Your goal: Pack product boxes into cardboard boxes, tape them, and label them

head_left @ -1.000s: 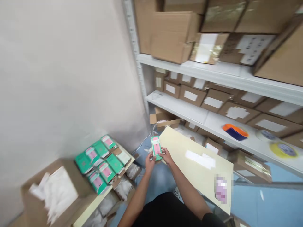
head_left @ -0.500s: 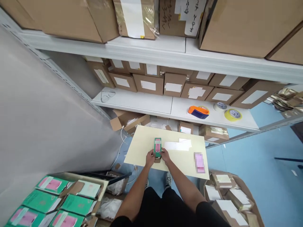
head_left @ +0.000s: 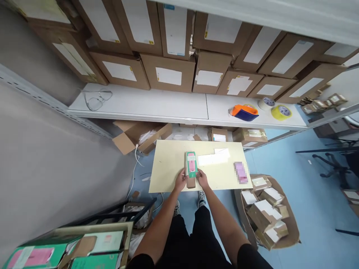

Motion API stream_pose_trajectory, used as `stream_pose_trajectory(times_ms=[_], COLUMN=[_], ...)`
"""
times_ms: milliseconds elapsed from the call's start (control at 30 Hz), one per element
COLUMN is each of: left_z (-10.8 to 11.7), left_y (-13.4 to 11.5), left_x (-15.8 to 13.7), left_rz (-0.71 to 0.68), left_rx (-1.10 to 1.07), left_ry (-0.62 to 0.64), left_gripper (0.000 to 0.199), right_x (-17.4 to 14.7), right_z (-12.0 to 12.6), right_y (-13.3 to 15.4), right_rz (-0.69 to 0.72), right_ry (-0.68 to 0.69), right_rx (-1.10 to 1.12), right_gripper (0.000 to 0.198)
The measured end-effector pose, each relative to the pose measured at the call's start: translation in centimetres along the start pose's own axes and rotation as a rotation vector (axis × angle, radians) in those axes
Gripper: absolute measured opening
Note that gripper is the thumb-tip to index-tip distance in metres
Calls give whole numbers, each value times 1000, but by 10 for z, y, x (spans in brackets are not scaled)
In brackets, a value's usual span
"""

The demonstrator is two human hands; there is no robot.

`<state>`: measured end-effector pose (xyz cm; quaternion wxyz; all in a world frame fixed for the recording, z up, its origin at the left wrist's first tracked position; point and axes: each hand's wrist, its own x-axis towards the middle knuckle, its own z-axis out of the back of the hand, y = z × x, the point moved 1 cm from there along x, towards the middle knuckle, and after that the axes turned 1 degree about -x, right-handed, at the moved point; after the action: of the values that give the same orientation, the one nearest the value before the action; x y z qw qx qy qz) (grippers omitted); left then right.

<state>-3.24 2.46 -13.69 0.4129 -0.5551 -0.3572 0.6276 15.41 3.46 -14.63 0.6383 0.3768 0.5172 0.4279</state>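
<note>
A small green box with a pink panel lies on the pale yellow tabletop. A brown cardboard flap sticks out at its near end. My left hand grips the box's lower left side, and my right hand holds the lower right side; both are closed on it. White paper pieces lie to the right of the box. Farther right on the tabletop is a blurred purple-pink item.
A shelf ahead bears labelled cartons, an orange-and-blue tape dispenser, tape rolls and a cable. At lower left is a container of green boxes. A large carton with taped parcels stands at right.
The view has tilted down and come closer to the shelf. Both hands stay on the box, and more of its brown flap shows at the near end.
</note>
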Motion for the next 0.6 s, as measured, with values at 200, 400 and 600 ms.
stream_pose_trajectory(times_ms=[200, 400, 600], left_z=[-4, -9, -16], left_y=[14, 22, -2], left_x=[3, 4, 1], left_rz=[-56, -61, -75], left_rx=[-85, -73, -5], left_ry=[13, -28, -48], left_gripper=[69, 71, 60], right_x=[-4, -8, -20], right_z=[-2, -7, -14], right_y=[9, 7, 27], right_rz=[-23, -53, -11], right_ry=[7, -112, -21], right_rx=[77, 92, 166], right_gripper=[57, 65, 53])
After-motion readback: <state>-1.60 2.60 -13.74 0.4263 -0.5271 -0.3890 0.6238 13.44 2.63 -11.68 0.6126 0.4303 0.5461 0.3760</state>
